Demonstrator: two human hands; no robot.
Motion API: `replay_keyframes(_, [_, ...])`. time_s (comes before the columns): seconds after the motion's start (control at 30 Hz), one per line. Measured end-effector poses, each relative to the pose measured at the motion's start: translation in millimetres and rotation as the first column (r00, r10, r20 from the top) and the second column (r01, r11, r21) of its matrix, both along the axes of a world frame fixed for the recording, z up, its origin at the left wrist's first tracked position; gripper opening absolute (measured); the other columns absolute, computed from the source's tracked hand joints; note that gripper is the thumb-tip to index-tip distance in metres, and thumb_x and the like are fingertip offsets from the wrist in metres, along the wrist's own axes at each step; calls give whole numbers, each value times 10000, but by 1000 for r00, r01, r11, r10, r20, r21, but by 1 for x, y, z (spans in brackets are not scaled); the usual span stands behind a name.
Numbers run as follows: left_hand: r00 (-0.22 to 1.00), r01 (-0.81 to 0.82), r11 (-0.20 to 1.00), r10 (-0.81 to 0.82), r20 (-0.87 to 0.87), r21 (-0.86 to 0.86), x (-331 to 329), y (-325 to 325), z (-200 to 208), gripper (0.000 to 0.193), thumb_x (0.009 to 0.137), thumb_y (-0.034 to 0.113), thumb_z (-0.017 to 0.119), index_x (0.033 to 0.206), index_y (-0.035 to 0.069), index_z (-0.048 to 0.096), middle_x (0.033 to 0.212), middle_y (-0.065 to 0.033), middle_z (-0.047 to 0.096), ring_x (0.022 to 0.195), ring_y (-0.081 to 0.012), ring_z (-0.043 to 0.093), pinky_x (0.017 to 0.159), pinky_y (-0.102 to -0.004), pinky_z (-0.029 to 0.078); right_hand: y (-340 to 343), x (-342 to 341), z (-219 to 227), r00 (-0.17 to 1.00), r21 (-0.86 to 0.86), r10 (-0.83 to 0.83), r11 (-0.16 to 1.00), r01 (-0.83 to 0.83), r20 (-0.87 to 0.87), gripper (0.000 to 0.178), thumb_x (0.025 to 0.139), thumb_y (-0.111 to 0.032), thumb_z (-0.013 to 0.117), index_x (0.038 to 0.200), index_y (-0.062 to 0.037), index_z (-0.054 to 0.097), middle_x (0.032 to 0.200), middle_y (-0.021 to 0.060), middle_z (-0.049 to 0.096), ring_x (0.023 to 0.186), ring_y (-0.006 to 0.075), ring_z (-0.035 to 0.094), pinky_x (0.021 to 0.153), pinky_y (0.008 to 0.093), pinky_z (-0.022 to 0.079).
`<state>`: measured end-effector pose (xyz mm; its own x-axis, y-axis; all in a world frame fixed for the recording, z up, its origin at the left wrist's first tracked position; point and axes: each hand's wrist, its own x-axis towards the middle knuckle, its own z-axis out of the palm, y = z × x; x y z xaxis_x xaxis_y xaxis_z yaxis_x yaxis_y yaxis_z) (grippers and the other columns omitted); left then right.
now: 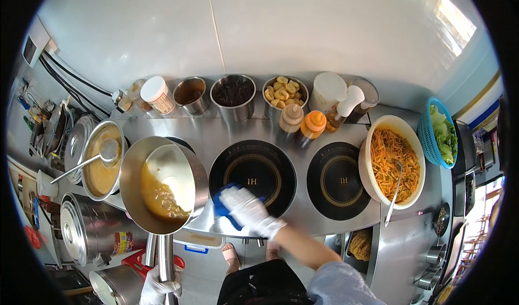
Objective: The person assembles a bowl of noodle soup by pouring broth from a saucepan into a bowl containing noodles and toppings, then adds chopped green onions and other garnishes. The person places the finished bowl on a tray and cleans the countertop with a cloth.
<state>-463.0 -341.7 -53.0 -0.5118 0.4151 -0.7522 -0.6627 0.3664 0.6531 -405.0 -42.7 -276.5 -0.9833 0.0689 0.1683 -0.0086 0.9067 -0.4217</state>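
My left hand (160, 287), in a clear glove, is closed around the long handle of a steel saucepan (127, 183). Yellowish-brown liquid (162, 199) lies in the pan, pooled toward its near left side. A second metal bar shows beside the handle; I cannot tell what it belongs to. My right hand (246, 210), gloved too, presses a folded blue cloth (223, 207) onto the counter at the near left edge of the larger black induction hob (270, 178). The fingers partly cover the cloth. The saucepan is left of that hob.
A pot of broth (94, 178) with a ladle (108, 152) stands far left. Right is a smaller hob (332, 180), then a bowl of shredded carrot (381, 197) and a blue basket of lettuce (428, 137). Steel pots, squeeze bottles (313, 123) and tubs line the wall.
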Motion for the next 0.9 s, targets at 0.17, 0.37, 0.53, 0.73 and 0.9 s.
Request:
replay_keyframes(0.17, [1000, -4, 1000, 4, 13, 2, -4, -5, -2, 501, 620, 11, 800, 1049, -69, 553, 668, -85, 567, 533, -172, 570, 499, -281, 473, 98, 55, 12, 789, 126, -613, 781, 612, -39, 571, 864, -179, 515, 1389, 22, 418, 1456, 196, 403, 1375, 322, 342, 1158, 412, 235])
replay_keyframes(0.37, [997, 75, 997, -74, -14, 37, -7, 5, -5, 450, 653, 4, 756, 1055, -68, 570, 677, -78, 578, 533, -170, 574, 505, -282, 480, -43, 79, -13, 959, 58, -233, 972, 227, 161, 548, 865, -158, 525, 1375, 22, 441, 1407, 204, 459, 1350, 331, 389, 1155, 439, 239])
replay_keyframes(0.53, [994, 106, 993, -106, 14, 52, -8, 4, -6, 405, 697, 2, 724, 1067, -71, 576, 695, -73, 582, 571, -167, 583, 541, -279, 481, 19, 136, 7, 797, 82, -604, 793, 603, -20, 488, 831, -64, 528, 1306, 44, 486, 1332, 225, 506, 1286, 311, 462, 1113, 468, 313])
replay_keyframes(0.73, [996, 82, 997, -82, -28, 0, -6, 5, -5, 399, 689, -12, 716, 1058, -71, 575, 684, -76, 581, 562, -168, 576, 522, -281, 475, -72, 68, -22, 975, 27, -219, 975, 220, -42, 552, 845, -116, 532, 1371, 19, 435, 1420, 189, 441, 1350, 299, 398, 1142, 446, 269])
replay_keyframes(0.9, [996, 84, 996, -85, -28, -31, -10, 6, -3, 419, 671, -3, 732, 1051, -62, 567, 684, -76, 578, 552, -170, 571, 517, -278, 469, 0, 120, -16, 783, -14, -551, 815, 579, 289, 591, 848, -153, 553, 1395, 16, 406, 1440, 191, 413, 1358, 352, 354, 1146, 513, 205])
